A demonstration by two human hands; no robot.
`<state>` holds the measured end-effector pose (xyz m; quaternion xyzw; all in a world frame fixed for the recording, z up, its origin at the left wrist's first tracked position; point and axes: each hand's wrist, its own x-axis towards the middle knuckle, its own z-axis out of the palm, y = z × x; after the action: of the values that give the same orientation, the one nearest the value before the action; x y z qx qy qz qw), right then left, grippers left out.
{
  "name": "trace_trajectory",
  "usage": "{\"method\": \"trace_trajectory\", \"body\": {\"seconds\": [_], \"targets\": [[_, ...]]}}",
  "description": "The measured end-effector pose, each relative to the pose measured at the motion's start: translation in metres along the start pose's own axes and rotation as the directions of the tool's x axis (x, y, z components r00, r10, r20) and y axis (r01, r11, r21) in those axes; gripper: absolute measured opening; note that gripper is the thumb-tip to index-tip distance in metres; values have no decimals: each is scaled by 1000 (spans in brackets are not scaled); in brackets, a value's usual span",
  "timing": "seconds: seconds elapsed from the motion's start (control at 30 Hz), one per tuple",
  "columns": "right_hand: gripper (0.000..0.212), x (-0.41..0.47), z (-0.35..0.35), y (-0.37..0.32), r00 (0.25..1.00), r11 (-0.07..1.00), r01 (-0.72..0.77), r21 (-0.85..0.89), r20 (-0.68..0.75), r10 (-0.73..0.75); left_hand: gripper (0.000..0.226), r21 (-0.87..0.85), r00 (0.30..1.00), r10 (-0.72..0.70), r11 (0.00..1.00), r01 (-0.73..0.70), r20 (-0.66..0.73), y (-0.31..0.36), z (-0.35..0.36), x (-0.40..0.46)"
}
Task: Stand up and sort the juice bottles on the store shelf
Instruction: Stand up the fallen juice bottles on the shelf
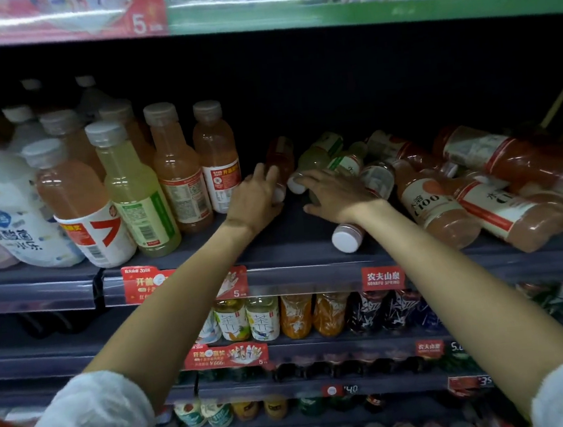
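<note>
My left hand (258, 195) grips the neck end of a reddish juice bottle (280, 155) lying on the dark shelf (276, 248). My right hand (336, 192) curls over a pale green juice bottle (316, 160) lying beside it, just behind its white cap. Another fallen bottle pokes its white cap (346, 238) out from under my right wrist. To the left, juice bottles stand upright: two orange ones (217, 157) (178, 170), a pale green one (138, 192) and an orange one (78, 205).
A heap of fallen orange and red juice bottles (477, 194) fills the shelf's right side. White milk-drink bottles (5, 212) stand at the far left. Price tags (382, 277) hang on the shelf edge. Lower shelves hold tea and juice bottles (262, 318).
</note>
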<state>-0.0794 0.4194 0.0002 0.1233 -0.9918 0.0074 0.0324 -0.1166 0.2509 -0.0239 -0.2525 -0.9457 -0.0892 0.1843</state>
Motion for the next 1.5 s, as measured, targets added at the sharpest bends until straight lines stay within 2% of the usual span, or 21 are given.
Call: {"method": "trace_trajectory", "body": {"seconds": [0.13,0.2,0.27,0.4,0.5,0.57,0.63,0.77,0.87,1.1,1.2,1.3,1.37,1.43,1.5], "targets": [[61,-5,-4,1,992,996,20,84,-127,-9,55,-44,1000,-19,999,19,-12,1,-15,-20],[68,-6,-7,-1,982,989,82,123,-182,-58,50,-136,988,17,990,-38,-155,-2,-24,-38],[78,-6,-9,-6,976,972,146,185,-189,-111,47,-185,940,38,977,-106,-340,-5,-37,-54],[84,-5,-8,-23,968,916,175,362,-235,-91,43,-274,850,-31,952,-134,-526,-3,-67,-64],[76,-2,-2,-35,961,783,212,584,-272,-57,43,-383,833,-124,917,-112,-540,-2,-86,-59],[72,-3,1,-45,969,650,208,731,-243,-36,44,-432,829,-166,897,-98,-533,-5,-93,-53],[70,-5,4,-56,975,563,178,807,-222,9,41,-517,819,-226,851,-98,-527,-12,-92,-47],[64,-10,10,-75,963,516,158,842,-247,109,45,-746,820,-384,661,-75,-423,-19,-80,-45],[64,-9,17,-88,957,480,148,864,-247,150,53,-733,835,-359,677,-75,-417,-23,-68,-50],[61,1,26,-115,949,490,157,857,-269,166,83,-603,810,-302,794,-78,-503,-47,-58,-65],[61,-2,24,-122,949,581,149,800,-281,143,86,-546,813,-272,835,-66,-515,-52,-59,-67],[54,-10,14,-115,929,782,135,608,-351,113,77,-495,766,-282,867,-53,-577,-44,-55,-68],[44,-20,8,-104,909,852,140,504,-408,91,61,-388,675,-257,920,-47,-691,-31,-53,-72],[34,-33,4,-87,874,901,138,412,-479,85,41,-263,601,-139,957,-124,-787,-17,-52,-74],[28,-45,3,-61,837,934,102,342,-536,106,29,-197,616,3,946,-256,-787,-1,-50,-72]]}}
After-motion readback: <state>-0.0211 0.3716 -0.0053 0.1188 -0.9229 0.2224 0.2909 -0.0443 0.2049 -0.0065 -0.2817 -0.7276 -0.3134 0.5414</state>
